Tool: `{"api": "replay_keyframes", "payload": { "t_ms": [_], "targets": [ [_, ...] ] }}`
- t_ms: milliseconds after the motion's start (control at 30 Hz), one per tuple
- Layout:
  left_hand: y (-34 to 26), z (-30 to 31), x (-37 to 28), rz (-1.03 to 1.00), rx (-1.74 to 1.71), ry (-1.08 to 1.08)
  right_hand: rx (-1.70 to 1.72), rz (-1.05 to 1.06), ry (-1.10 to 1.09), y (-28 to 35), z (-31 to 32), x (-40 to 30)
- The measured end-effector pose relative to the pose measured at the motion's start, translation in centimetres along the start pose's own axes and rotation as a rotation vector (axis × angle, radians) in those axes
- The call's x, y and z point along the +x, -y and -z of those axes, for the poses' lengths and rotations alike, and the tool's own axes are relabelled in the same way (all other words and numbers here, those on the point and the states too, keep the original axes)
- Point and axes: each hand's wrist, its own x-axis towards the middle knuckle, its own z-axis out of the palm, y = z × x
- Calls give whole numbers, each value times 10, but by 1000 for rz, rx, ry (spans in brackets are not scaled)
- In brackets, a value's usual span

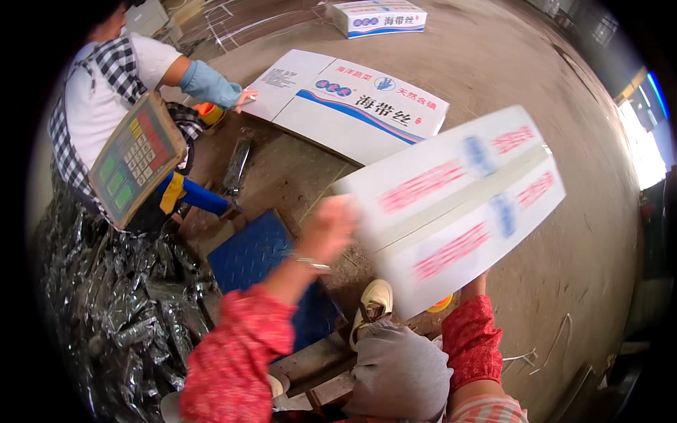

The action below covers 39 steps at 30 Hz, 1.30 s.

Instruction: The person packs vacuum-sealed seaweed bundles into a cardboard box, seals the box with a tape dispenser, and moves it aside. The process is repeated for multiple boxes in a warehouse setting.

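A white printed cardboard carton [394,240] is tilted in front of me, its taped seam facing up. My left hand [330,227], blurred and wearing a bracelet at the wrist, is at the carton's left end; its grip is unclear. My right hand [480,283] holds the carton from below at its near side, with the fingers hidden behind it. Beyond lies another white carton [333,132], partly covered by the held one. A co-worker's hand [246,99] touches its far left edge.
A blue platform scale [254,248] with a keypad display [137,158] stands left of my feet. Many dark plastic-wrapped packs [143,317] are heaped beside it. One pack [238,161] lies nearer the co-worker [111,79]. Another carton [380,18] rests on the floor farther off. An orange-yellow tape roll [441,303] shows under the held carton.
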Motion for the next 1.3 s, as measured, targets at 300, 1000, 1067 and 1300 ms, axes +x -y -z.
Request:
{"api": "replay_keyframes", "payload": {
  "t_ms": [300,1000,1067,1300],
  "targets": [
    [15,-35,-44,26,31,574,-485,-212,-159,-80,60,42],
    [98,250,-267,964,314,-295,-400,-411,-187,-72,-121,189],
    [108,258,-273,838,321,-216,-394,-370,-152,-54,-140,162],
    [95,251,-312,603,425,-250,-253,-257,-135,77,-135,9]
  ]
}}
